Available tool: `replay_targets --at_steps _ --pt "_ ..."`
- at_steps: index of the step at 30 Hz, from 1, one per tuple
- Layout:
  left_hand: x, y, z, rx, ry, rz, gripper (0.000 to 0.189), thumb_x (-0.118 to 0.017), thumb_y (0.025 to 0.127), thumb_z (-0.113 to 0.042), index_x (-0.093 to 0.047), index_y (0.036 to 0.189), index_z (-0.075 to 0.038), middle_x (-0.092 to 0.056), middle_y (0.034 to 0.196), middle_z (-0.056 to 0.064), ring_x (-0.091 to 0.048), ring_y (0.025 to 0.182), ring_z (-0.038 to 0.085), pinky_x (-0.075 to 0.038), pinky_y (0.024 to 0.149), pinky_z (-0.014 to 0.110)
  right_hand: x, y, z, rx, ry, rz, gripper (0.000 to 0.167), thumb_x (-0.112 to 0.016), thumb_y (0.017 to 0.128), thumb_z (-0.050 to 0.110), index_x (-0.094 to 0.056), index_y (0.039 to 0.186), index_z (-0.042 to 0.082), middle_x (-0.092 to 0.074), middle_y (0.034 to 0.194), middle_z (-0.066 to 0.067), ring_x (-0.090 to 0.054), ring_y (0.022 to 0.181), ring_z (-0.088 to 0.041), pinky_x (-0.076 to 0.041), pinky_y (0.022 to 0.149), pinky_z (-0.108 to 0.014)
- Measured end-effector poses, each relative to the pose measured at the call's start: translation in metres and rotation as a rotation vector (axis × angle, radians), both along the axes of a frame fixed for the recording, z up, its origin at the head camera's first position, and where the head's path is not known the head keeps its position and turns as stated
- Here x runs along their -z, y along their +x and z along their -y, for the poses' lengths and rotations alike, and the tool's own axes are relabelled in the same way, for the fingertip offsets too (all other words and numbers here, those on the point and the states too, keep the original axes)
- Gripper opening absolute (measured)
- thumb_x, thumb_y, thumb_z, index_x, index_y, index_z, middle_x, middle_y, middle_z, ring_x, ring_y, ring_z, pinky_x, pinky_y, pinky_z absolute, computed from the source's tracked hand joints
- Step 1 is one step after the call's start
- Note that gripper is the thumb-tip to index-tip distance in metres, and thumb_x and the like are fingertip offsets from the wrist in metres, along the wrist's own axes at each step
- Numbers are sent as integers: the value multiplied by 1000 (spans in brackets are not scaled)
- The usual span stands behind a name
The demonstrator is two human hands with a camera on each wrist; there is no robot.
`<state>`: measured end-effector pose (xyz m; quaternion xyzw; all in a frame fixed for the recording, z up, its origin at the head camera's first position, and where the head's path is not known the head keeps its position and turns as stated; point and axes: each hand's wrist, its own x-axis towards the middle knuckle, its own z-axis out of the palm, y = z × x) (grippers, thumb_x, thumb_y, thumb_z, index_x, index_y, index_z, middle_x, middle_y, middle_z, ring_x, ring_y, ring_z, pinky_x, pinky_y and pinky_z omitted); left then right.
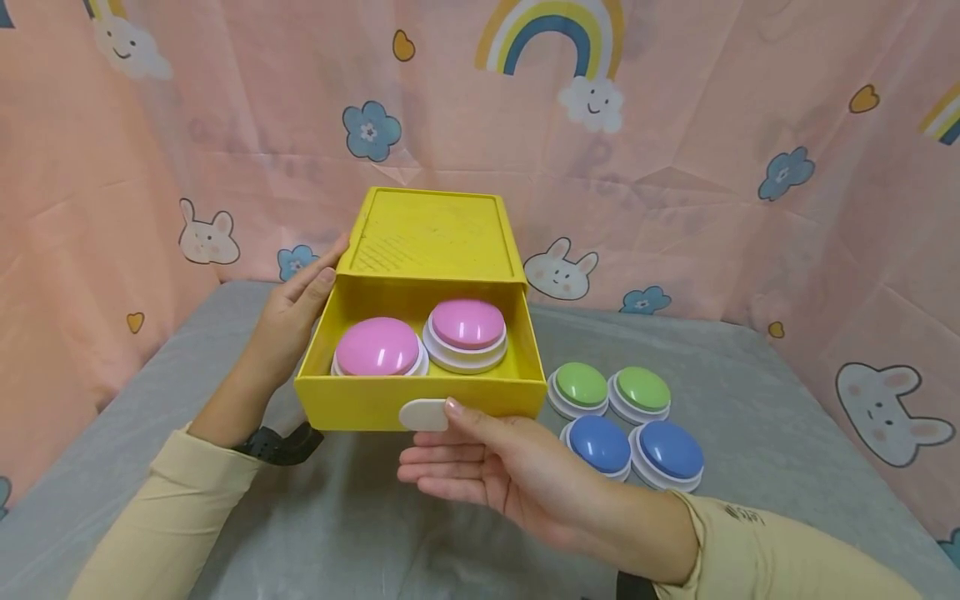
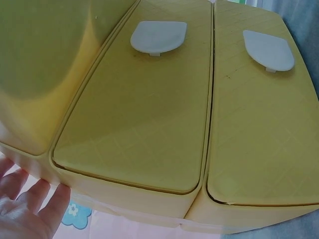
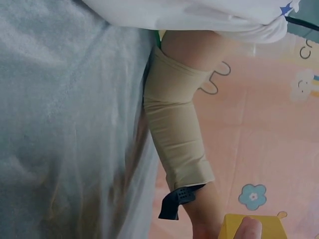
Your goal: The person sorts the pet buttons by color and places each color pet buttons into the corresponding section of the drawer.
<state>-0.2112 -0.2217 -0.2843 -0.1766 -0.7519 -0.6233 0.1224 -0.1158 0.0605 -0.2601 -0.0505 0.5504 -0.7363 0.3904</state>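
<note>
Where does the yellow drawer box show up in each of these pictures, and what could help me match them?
Head: the yellow drawer box is at the centre, one drawer pulled open.
Left wrist: it fills most of the picture.
Right wrist: only a small yellow part, bottom edge, right of centre.
Shared landmark: pink cloth with blue flowers.

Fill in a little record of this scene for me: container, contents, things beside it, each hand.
Container: yellow drawer unit, top drawer open
Contents: two pink domes on white bases
Beside it: two green domes, two blue domes, on gray cloth
Left hand: against the unit's side
Right hand: thumb touching the white handle
</note>
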Motion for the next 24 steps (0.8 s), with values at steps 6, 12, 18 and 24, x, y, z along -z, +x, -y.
replay_targets --at_steps 6,12,18,24 --pt "1 -1 0 -7 -3 5 52 -41 107 -39 -34 156 -24 -25 166 -4 -25 153 22 -42 104 8 0 -3 1 1 -13 -27 58 -55 102 40 -53 135 -8 -68 127 -21 -69 114 -28 -56 97 -34" --pt "-1 0 0 -31 -34 4 52 -40 107 -40 -34 156 -26 -26 165 -5 -26 153 22 -42 104 9 -1 -9 4 17 -8 -27 59 -54 102 40 -53 135 -9 -66 128 -23 -69 115 -29 -55 99 -35" --pt "-1 0 0 -21 -21 8 52 -40 107 -39 -34 156 -24 -25 166 -5 -23 154 21 -41 104 8 -1 -14 5 23 -22 -35 59 -54 103 39 -51 136 -10 -66 128 -23 -70 114 -28 -54 99 -35" --pt "-1 0 0 -9 3 14 52 -41 107 -39 -34 156 -23 -25 166 -6 -22 154 19 -39 111 13 0 -19 7 28 -34 -34 61 -53 103 38 -49 138 -12 -66 128 -23 -71 111 -24 -56 98 -33"
